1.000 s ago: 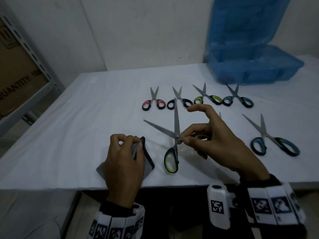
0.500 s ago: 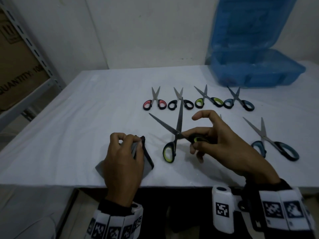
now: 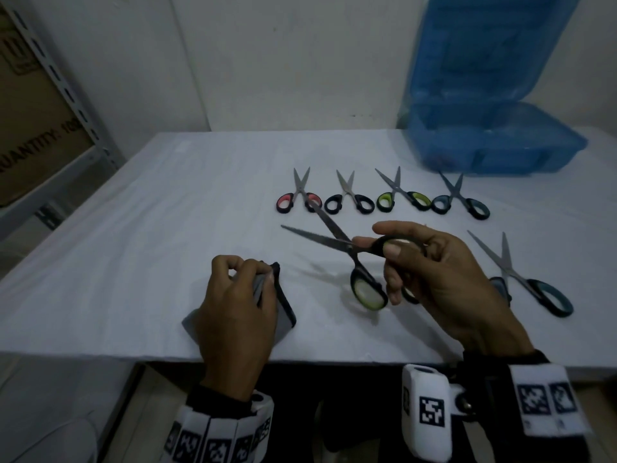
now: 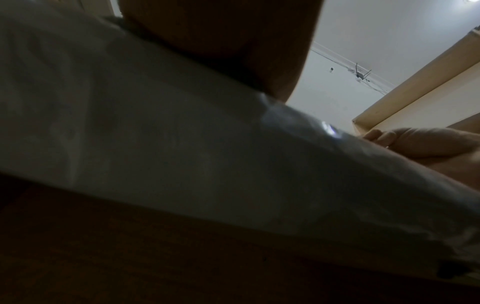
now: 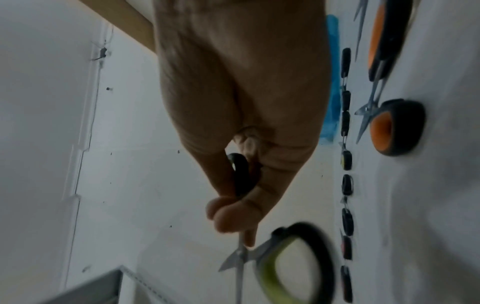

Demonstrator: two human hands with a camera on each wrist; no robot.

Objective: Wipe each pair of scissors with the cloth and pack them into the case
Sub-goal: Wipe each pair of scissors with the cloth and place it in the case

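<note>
My right hand [image 3: 430,272] holds large green-handled scissors [image 3: 367,289] above the table, thumb and fingers pinching one handle loop [image 5: 241,176]; the blades [image 3: 320,235] are spread open and point left and away. The other green loop [image 5: 298,265] hangs free. My left hand [image 3: 240,309] pinches a grey cloth with a black edge [image 3: 283,309] near the table's front edge. Several small scissors [image 3: 302,195] lie in a row farther back. Large teal-handled scissors [image 3: 531,282] lie to the right. The blue case [image 3: 494,142] stands open at the back right.
A white sheet covers the table [image 3: 133,248]. A metal shelf with a cardboard box [image 3: 36,105] stands at the left. Orange-handled scissors [image 5: 389,127] show in the right wrist view. The left wrist view is mostly blocked by the table edge [image 4: 182,144].
My right hand has shifted its hold from the pivot to a handle loop and swung the scissors, so the blades now point left. The left hand has stayed on the cloth.
</note>
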